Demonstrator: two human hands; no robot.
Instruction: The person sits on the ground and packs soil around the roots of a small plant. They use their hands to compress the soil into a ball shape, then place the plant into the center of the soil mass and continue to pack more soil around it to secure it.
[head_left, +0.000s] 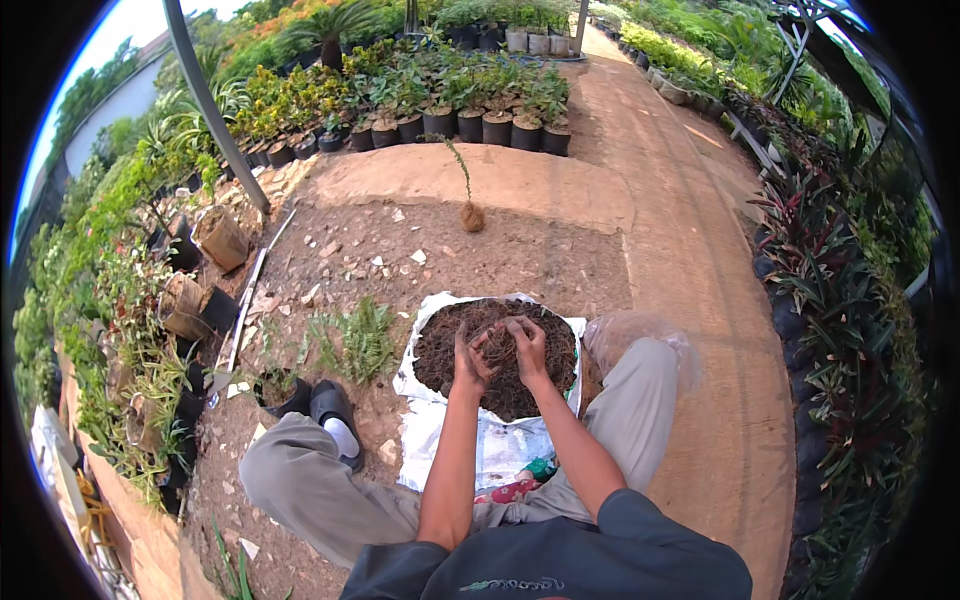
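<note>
A white woven sack (409, 375) with its rim rolled down stands before me, filled with dark, fibrous potting mix (442, 341). Over its middle, my left hand (472, 360) and my right hand (529, 346) cup a clump of brown fibre (499, 341) between them. Dark soil covers the fingers of both hands. Farther ahead on the ground sits a round, fibre-wrapped root ball (472, 216) with a thin leafy stem rising from it. Cut green fern fronds (364, 341) lie left of the sack.
A black plant pot (283, 394) stands by my left foot. Clear plastic (637, 334) lies beyond my right knee. Rows of black potted plants (495, 129) are ahead, a metal post (217, 112) rises at left, and purple-leaved plants (817, 262) line the right.
</note>
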